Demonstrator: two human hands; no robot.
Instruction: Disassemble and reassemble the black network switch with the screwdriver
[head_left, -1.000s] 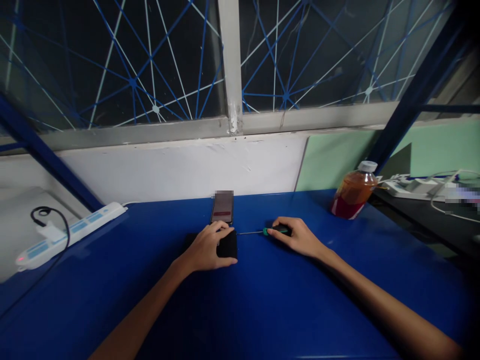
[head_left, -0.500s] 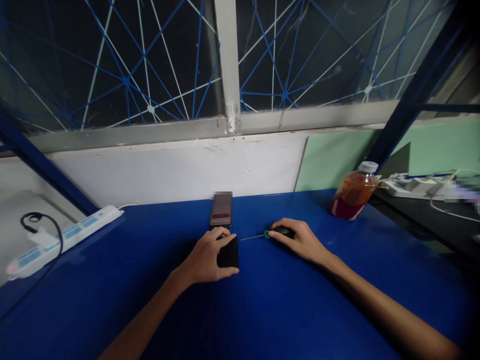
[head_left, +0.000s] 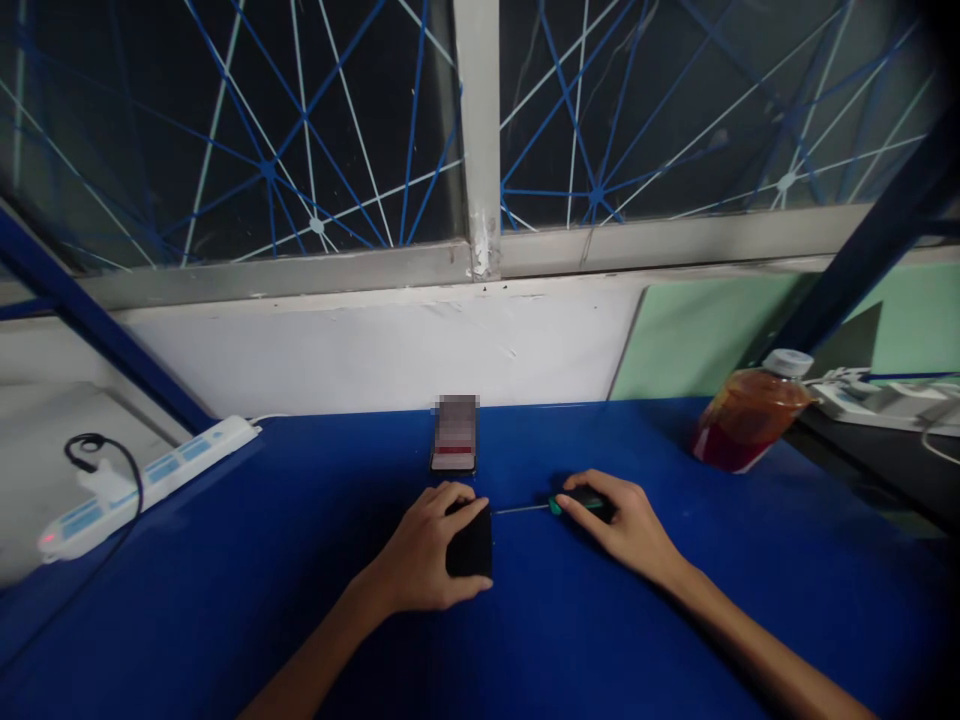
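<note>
A flat black box-shaped object [head_left: 471,550] lies on the blue table, gripped by my left hand [head_left: 420,555] with fingers over its far edge and thumb at its near right corner. My palm hides its left part. In my right hand [head_left: 630,525] is a screwdriver [head_left: 554,505] with a green and black handle, held low over the table. Its thin metal shaft points left, and the tip is at the right side of the black object; whether it touches I cannot tell. Just beyond my left hand lies a phone [head_left: 454,440] with its screen lit.
A white power strip [head_left: 161,480] with a black cable plugged in lies along the left side. At the back right stands a bottle [head_left: 750,415] of orange-red drink with a white cap. Blue frame bars [head_left: 127,345] rise at both sides, before a wall and window.
The whole view has shifted, so everything sits a little lower and further right in the picture. Both hands keep nearly the same hold, and the screwdriver tip stays beside the black object.
</note>
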